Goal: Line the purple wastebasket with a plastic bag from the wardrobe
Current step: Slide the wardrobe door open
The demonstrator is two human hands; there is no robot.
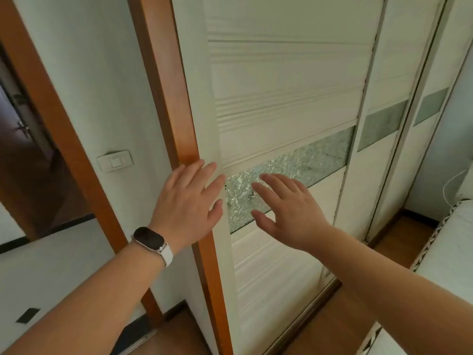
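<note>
Task stands at its opening step. The wardrobe door (281, 103) is closed. The left hand (188, 204) lies spread at the door's left edge; the right hand (286, 210) is spread, empty, before the patterned glass strip (307, 162). No plastic bag or purple wastebasket is visible; fetching and lining remain.

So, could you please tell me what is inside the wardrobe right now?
Nothing inside shows: the white sliding door is shut, and its frosted glass strip hides the interior. Both open hands, left and right, are at the door.
</note>
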